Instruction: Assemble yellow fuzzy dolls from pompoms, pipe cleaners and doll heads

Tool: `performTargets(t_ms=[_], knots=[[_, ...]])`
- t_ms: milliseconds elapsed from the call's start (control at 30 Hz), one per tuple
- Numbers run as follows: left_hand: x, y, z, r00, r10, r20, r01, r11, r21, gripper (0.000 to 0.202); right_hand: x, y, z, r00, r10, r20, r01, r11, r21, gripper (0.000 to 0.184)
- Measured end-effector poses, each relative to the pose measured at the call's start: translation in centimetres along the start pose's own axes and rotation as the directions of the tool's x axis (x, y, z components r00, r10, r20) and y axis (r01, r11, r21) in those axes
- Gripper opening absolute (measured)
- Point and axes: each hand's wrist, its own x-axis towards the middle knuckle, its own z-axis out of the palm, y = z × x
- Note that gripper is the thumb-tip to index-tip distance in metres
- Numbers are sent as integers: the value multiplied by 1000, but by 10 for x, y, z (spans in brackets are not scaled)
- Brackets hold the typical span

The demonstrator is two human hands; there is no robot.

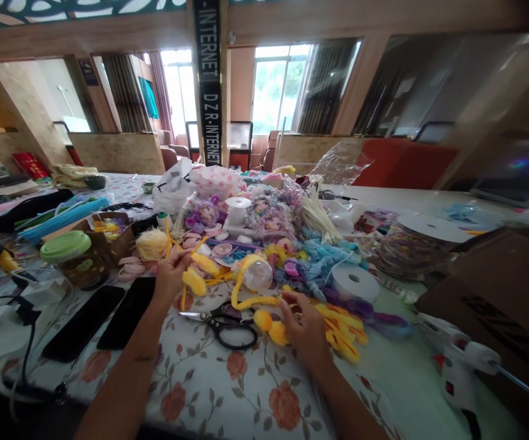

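My left hand (171, 272) is closed in a pinch on thin yellow fuzzy stems, like pipe cleaners; thicker yellow fluffy pieces (195, 281) hang beside its fingers. To the right, my right hand (305, 327) pinches one end of a long, bent yellow fuzzy stem (258, 301). That stem curls up past a clear round ball (258, 275). Yellow pompoms (271, 327) lie against the right fingers, and a heap of yellow fuzzy strips (344, 333) sits beyond that hand. Between both hands rest black-handled scissors (232, 333) with their blades pointing left.
Two black phones (83, 322) lie left of my left forearm, near a green-lidded jar (67, 260). A pile of craft parts, a white spool (355, 282) and blue netting (314, 260) stand ahead. At right are a white glue gun (457, 360) and a cardboard box (493, 299).
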Motion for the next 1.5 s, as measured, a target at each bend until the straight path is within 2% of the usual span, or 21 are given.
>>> performTargets(t_ms=[100,167,233,300,400,667,900,967,1033,1100,1167,1233,1333,1500], knots=[[-23,19,15,992,14,127,-11,1000,-23,27,-1,-5,-1,1000,24,-14,-23,994,111,29],[-43,33,30,933,97,347,-91,995,-36,21,-3,-8,-1,1000,-13,23,10,989,146,38],[-60,45,43,850,185,494,-194,980,-34,20,-4,-10,-1,995,-80,65,72,990,123,40],[-71,52,51,788,236,569,-279,960,-13,22,-6,-10,0,983,-165,83,158,983,90,29],[-78,53,56,760,270,592,-337,942,2,24,-7,-9,1,960,-262,100,258,964,58,17],[-81,41,64,806,280,521,-321,947,-13,15,-7,-10,0,960,-256,110,253,966,45,9],[-85,37,67,802,367,471,-406,914,-21,18,-9,-11,1,957,-257,133,261,965,-13,16],[-81,35,66,827,389,407,-418,908,-19,18,-8,-7,1,970,-225,88,229,973,-38,15],[-73,30,63,880,371,296,-392,920,13,20,-7,-4,1,985,-170,32,171,984,-49,15],[-63,25,60,935,302,183,-318,946,61,20,-5,-3,-1,995,-104,-3,104,994,-35,15],[-53,20,59,968,219,120,-230,969,86,21,-4,-3,-2,999,-48,-7,47,999,-13,15],[-44,16,60,981,165,106,-172,983,60,24,-3,-4,-2,1000,-23,10,23,1000,-4,16],[-32,12,63,986,148,80,-150,988,20,26,-3,-4,-1,998,-35,47,35,999,-10,16],[-15,-1,52,984,141,-113,-134,989,69,29,-2,0,1,998,-14,62,14,1000,15,16]])
